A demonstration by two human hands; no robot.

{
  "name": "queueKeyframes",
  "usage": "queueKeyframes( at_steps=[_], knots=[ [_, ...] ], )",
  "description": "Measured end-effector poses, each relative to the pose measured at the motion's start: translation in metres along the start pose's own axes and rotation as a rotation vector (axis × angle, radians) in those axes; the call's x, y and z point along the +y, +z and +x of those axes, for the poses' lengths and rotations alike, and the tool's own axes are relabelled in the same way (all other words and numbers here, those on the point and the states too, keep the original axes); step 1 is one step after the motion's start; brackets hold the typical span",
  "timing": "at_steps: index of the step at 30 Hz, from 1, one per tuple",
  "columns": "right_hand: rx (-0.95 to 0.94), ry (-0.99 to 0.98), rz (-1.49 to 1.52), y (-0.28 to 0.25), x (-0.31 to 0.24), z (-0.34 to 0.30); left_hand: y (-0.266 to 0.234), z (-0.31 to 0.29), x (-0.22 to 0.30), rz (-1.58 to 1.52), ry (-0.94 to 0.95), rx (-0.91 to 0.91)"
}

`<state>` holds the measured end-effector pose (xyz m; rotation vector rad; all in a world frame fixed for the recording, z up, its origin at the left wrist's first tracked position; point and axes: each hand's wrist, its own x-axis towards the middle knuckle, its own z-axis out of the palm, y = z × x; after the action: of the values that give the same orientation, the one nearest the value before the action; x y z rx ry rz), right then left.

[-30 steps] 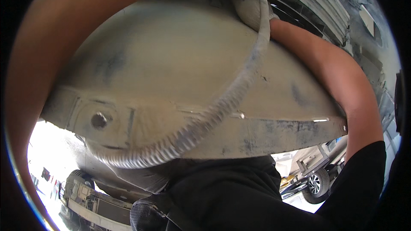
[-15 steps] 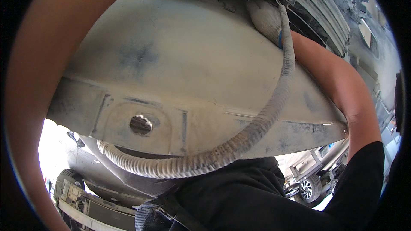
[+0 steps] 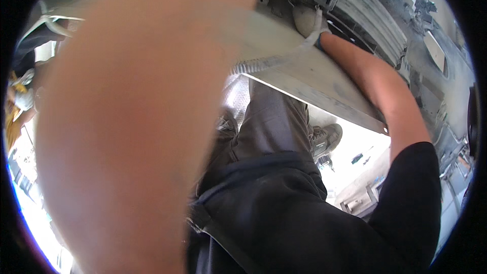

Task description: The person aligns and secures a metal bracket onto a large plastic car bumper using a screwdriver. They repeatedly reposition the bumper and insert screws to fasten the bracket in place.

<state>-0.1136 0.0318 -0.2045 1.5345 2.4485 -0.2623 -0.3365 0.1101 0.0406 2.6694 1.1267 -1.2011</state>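
Observation:
My right hand, in a pale grey glove, rests at the far edge of a dusty beige metal vehicle panel. Its fingers are hidden, so their grip does not show. A ribbed hose curves over the panel and ends close beside that glove. My left forearm looms large and blurred across the left half, covering much of the panel. The left hand itself lies outside the picture.
Dark ribbed trim and vehicle bodywork adjoin the panel's far side. Below the panel's near edge show my legs and a shoe on the bright floor. At far left is a blurred pale and yellow shape.
My left forearm has swung rightward across the view, now hiding much of the panel and hose. The view has shifted, exposing my legs and the floor. My right hand stays at the panel's far edge.

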Motion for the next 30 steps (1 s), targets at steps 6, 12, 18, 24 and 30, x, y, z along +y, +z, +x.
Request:
queueKeyframes(
  at_steps=[6,12,18,24,30],
  knots=[
    [-0.123,0.255,0.296,-0.015,-0.017,0.002,0.041,0.041,0.037,-0.208,-0.253,-0.031],
    [-0.212,0.042,0.001,-0.005,-0.004,0.032,0.092,0.118,0.022,-3.351,-0.579,0.269],
    [-0.148,0.126,0.109,-0.002,-0.010,0.019,0.095,0.104,0.029,-2.994,-0.695,0.321],
    [-0.303,0.152,0.062,-0.015,-0.005,0.023,0.082,0.096,0.021,-2.862,-0.824,0.259],
    [-0.244,0.157,0.154,-0.020,-0.006,0.021,0.077,0.092,0.017,-2.800,-0.873,0.259]
  ],
)
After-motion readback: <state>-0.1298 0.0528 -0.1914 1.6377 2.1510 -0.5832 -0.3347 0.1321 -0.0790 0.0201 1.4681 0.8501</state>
